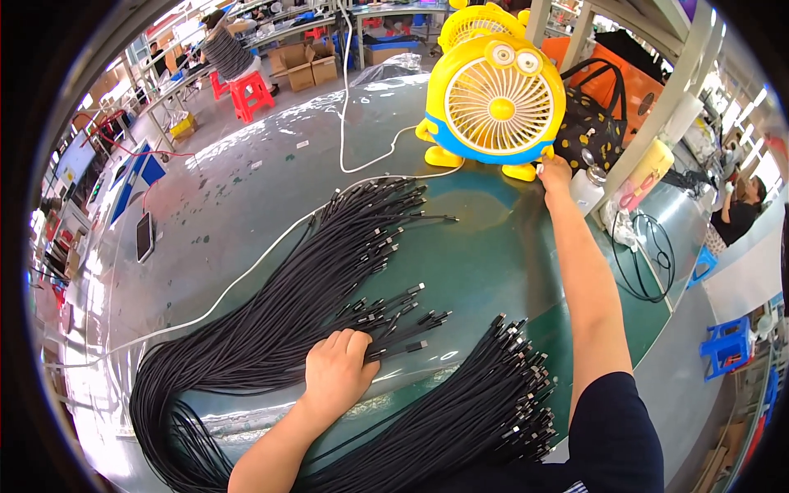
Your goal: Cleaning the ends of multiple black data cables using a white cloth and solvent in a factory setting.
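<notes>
My left hand (339, 363) is closed around a few black cables (382, 352), whose metal plugs stick out to the right of the fingers. Beneath and behind it a thick bundle of black cables (279, 304) curves across the green table. A second bundle (460, 394) lies nearer my body, its plugs fanned out at the right. My right arm stretches to the far side, where my right hand (555, 174) is closed beside the foot of a yellow and blue cartoon-shaped fan (501, 107). Something small and white shows at its fingertips; I cannot make out what it is.
A white cord (246, 269) runs over the table (230, 197). Around it are a phone (145, 237), a white bottle (588, 187), a dark bag (592, 123) and a coiled black cable (645, 263). A metal post (657, 119) rises at the right. Other people sit farther off.
</notes>
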